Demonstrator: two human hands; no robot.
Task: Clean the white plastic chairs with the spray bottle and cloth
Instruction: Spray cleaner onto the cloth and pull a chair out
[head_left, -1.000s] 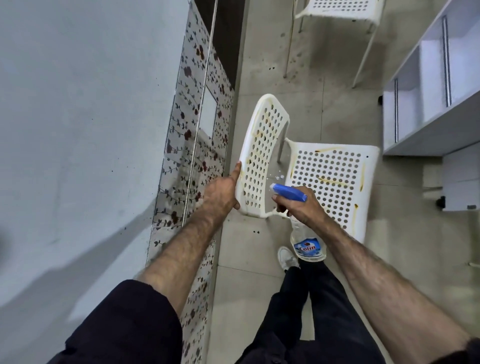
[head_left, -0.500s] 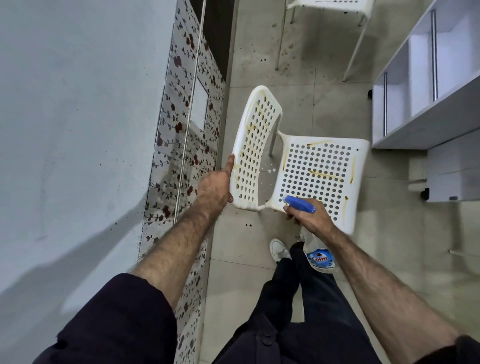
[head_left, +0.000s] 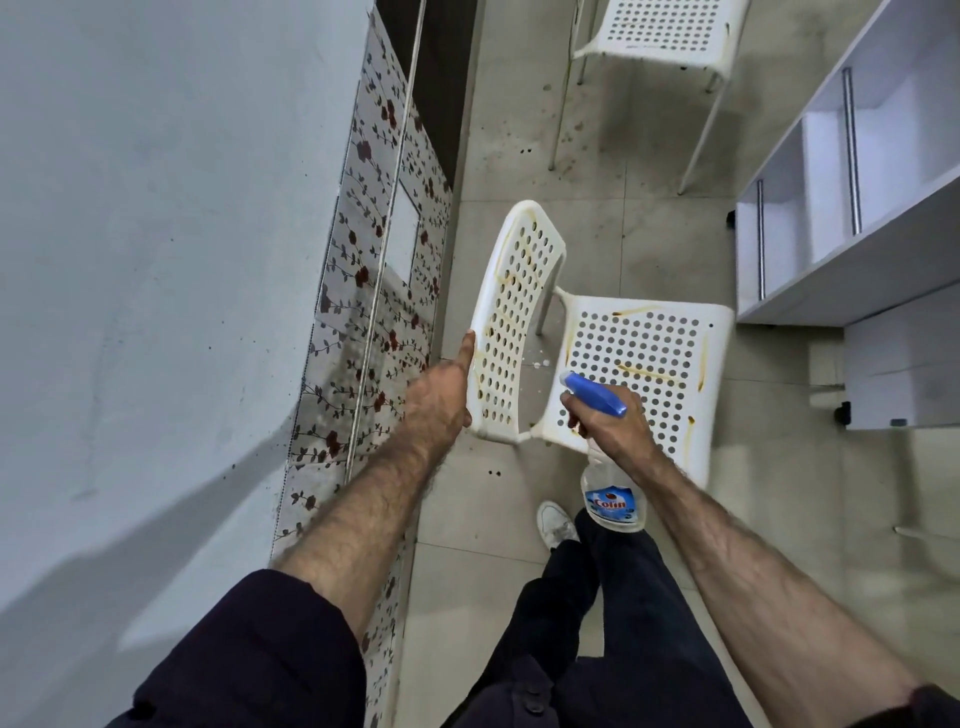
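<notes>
We read "Colin" on the spray bottle (head_left: 613, 499) gripped in our right hand (head_left: 615, 428); its nozzle now sits higher. Our left hand (head_left: 441, 397) grips the chair (head_left: 519, 322) back's edge.

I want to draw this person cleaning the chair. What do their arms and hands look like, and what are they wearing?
Both forearms are bare and hairy, with dark sleeves pushed up near the elbows. The left hand and right hand have no gloves, and no rings or watch show. Lower down you can see dark trousers and one white shoe.
</notes>
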